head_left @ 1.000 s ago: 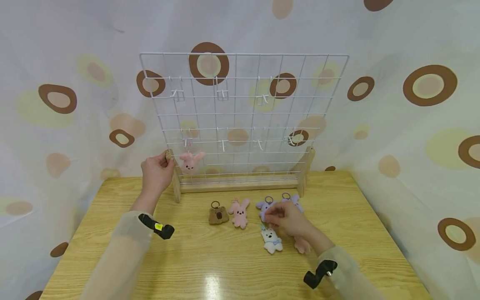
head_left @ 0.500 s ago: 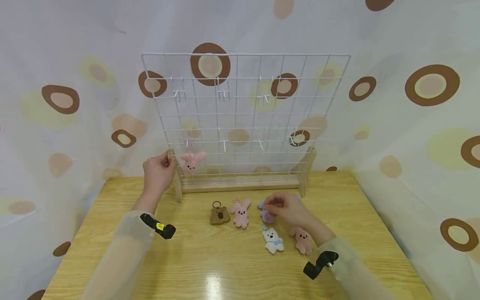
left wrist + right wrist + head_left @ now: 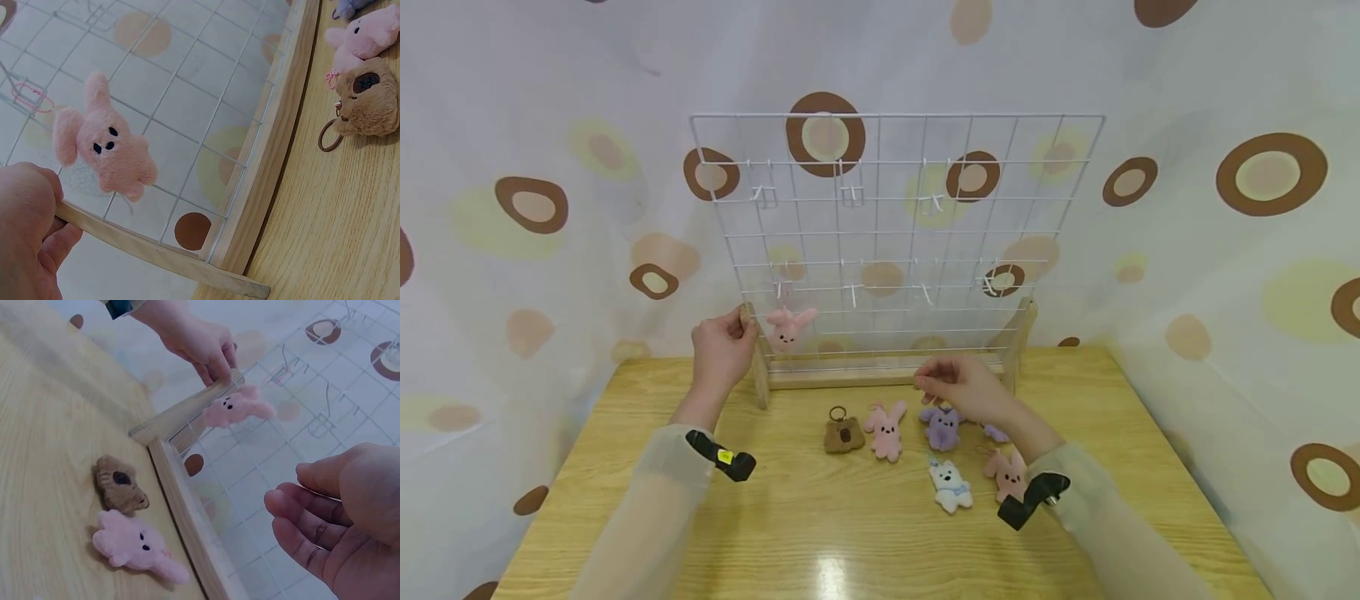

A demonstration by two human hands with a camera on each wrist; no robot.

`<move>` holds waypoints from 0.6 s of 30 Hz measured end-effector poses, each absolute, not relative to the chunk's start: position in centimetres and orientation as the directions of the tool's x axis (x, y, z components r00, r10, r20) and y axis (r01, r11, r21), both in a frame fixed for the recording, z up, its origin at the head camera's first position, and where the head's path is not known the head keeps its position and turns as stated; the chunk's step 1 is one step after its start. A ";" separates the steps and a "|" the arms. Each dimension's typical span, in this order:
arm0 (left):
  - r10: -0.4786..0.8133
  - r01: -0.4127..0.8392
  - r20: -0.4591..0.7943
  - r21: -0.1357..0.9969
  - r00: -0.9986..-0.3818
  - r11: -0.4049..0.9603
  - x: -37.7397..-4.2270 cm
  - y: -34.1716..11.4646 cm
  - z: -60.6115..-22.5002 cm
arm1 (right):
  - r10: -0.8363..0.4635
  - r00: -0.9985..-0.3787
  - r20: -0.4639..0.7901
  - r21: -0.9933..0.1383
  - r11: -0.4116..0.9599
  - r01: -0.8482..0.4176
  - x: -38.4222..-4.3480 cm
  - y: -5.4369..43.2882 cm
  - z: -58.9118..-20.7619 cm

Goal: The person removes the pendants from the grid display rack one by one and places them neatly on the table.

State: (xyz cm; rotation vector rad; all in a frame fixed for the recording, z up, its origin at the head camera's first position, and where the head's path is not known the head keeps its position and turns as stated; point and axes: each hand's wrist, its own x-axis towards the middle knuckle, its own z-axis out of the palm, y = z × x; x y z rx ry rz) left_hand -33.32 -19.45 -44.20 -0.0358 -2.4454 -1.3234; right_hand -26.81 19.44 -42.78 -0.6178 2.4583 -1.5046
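Observation:
My left hand grips the top of the left wooden upright of a white wire grid rack. Just right of it, a pink bunny plush keychain hangs from a hook by its pink chain. Relaxed and slightly bent, the fingers of my right hand have nothing between them in the right wrist view. They hover above a purple plush keychain, in front of the rack's bottom bar. A second purple plush is partly hidden behind my right wrist.
On the wood-grain table lie a brown bear plush, a pink bunny, a white bear and another pink plush. Several white hooks project from the grid, such as a lower hook. A patterned cloth surrounds the table.
My right hand has risen away from the purple plushes toward the rack, uncovering the nearer one. My left hand keeps its grip on the upright. The head view has shifted slightly.

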 end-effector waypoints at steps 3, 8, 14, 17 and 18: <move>-0.146 0.194 0.322 0.812 -0.935 0.550 -33.4 -19.4 -44.1 | -0.441 -0.895 0.067 -0.885 0.388 -0.258 -27.2 18.9 -41.8; -0.149 0.181 0.309 0.814 -0.939 0.552 -33.2 -19.4 -44.1 | -0.451 -0.886 0.111 -0.885 0.361 -0.294 -27.6 17.9 -41.0; -0.143 0.194 0.330 0.797 -0.933 0.572 -33.1 -19.5 -44.2 | -0.455 -0.883 0.118 -0.874 0.374 -0.309 -27.9 16.3 -40.0; -0.135 0.211 0.347 0.788 -0.928 0.578 -33.1 -19.5 -44.3 | -0.462 -0.877 0.128 -0.867 0.378 -0.326 -28.3 15.6 -39.6; -0.132 0.216 0.351 0.787 -0.927 0.578 -33.1 -19.5 -44.2 | -0.466 -0.874 0.138 -0.863 0.375 -0.337 -28.4 15.4 -39.4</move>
